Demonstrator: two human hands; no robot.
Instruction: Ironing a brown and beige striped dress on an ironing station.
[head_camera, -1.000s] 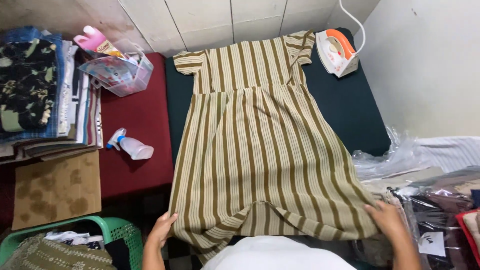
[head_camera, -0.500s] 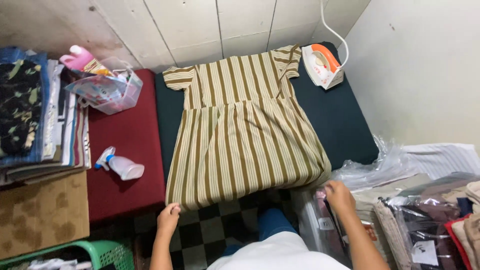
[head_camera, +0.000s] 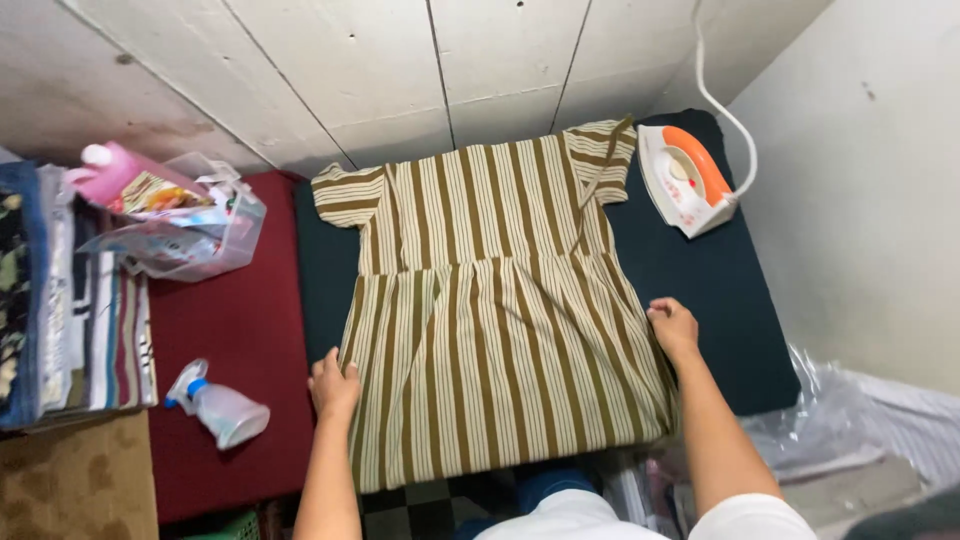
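Head camera, looking straight down. A short-sleeved dress (head_camera: 490, 300) with olive and cream vertical stripes lies flat, face up, on a dark green padded surface (head_camera: 700, 290), collar toward a white panelled wall, hem hanging slightly over the near edge. The left hand (head_camera: 333, 385) rests on the left edge of the skirt, fingers curled together on the cloth. The right hand (head_camera: 672, 327) presses the right edge of the skirt just below the waist seam, fingers bent and closed on the fabric.

To do this well, both hands would best draw the skirt outward evenly, so the stripes run straight and the gathers below the waist seam lie without folds.

A white and orange iron (head_camera: 688, 178) stands near the right sleeve, apart from the dress, its white cord running up the wall. Left of the surface lies a dark red mat (head_camera: 240, 330) holding a clear spray bottle (head_camera: 218, 405) with a blue collar and a clear plastic tub (head_camera: 180, 230) of packets with a pink bottle. Folded cloth (head_camera: 60, 300) is stacked at the far left.
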